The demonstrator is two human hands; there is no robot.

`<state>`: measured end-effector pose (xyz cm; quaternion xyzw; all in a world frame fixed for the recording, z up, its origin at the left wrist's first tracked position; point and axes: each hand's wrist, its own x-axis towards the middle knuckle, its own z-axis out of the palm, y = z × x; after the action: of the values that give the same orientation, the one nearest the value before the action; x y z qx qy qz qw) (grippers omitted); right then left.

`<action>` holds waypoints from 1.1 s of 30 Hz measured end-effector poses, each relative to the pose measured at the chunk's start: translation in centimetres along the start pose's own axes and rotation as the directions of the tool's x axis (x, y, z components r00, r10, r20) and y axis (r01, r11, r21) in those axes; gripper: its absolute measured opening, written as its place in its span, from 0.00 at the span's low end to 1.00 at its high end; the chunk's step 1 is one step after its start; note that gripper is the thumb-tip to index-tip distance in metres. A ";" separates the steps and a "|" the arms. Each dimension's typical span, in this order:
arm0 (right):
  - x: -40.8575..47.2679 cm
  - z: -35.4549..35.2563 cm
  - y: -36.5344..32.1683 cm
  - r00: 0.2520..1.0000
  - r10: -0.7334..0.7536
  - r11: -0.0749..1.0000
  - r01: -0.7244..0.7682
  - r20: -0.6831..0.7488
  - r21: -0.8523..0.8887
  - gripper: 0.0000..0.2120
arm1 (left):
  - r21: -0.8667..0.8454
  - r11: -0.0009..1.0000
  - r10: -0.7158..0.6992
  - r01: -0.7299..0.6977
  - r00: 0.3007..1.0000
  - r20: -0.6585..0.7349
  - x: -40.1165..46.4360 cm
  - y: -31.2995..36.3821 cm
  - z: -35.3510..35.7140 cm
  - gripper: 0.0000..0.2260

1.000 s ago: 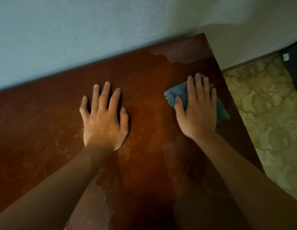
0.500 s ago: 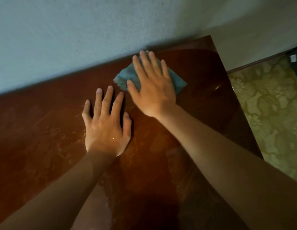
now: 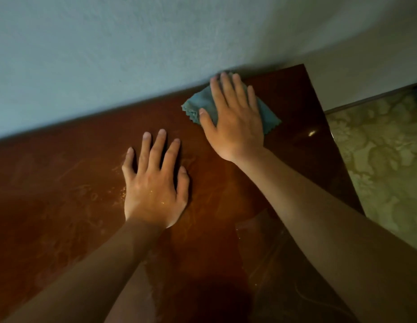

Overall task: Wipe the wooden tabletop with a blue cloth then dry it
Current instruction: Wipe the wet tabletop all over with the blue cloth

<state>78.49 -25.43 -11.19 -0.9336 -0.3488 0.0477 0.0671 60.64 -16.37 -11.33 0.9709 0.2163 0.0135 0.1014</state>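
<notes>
Right hand (image 3: 235, 122) flat on blue cloth (image 3: 202, 102), fingers extended and slightly spread, pressing it down at far edge of wooden tabletop (image 3: 63, 194), against wall (image 3: 133, 54), near right corner. Left hand (image 3: 154, 185) palm-down on bare wood, fingers splayed, holding nothing. Streaky smears beside left hand. Patterned floor (image 3: 384, 164) at right.

Two bare hands lie flat on one wooden tabletop (image 3: 63, 183): the left hand (image 3: 154, 183) near its middle, the right hand (image 3: 235, 120) toward its far right corner. One blue cloth (image 3: 200, 101) lies under the right hand.
</notes>
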 end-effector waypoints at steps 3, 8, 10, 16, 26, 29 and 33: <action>0.5 -1.0 5.2 0.997 0.067 0.998 -0.067 -0.028 -0.001 0.34 | -0.014 1.000 -0.005 0.005 1.000 0.010 0.0 0.0 0.0 0.25; 0.7 -2.6 14.0 0.909 0.416 0.908 -0.416 -0.003 0.057 0.33 | -0.021 1.000 -0.004 0.004 1.000 0.006 0.0 0.0 0.1 0.25; -0.1 -2.6 12.3 0.885 0.464 0.885 -0.463 -0.018 0.045 0.33 | -0.023 1.000 0.001 -0.001 1.000 0.006 0.1 0.0 0.2 0.25; -9.3 0.1 -1.7 0.999 0.039 0.998 -0.039 0.007 0.049 0.33 | -0.036 0.999 0.001 -0.002 1.000 -0.004 0.1 -0.1 0.3 0.25; -11.4 -1.8 10.4 0.914 0.407 0.913 -0.406 0.010 -0.024 0.34 | -0.108 0.994 0.030 -0.031 1.000 -0.008 0.1 -0.5 0.0 0.27; -13.0 -1.0 7.0 0.905 0.423 0.906 -0.424 -0.041 0.005 0.33 | -0.180 0.983 0.025 -0.024 1.000 0.005 0.3 -0.6 -0.3 0.27; -18.0 1.1 -2.1 0.991 0.123 0.992 -0.121 -0.045 0.045 0.31 | -0.215 0.974 0.072 -0.066 0.997 0.021 -0.6 -0.1 -1.1 0.26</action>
<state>63.46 -35.58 -11.21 -0.9524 -0.2884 0.0367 0.0922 59.97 -16.31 -10.25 0.9614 0.1782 0.0264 0.2080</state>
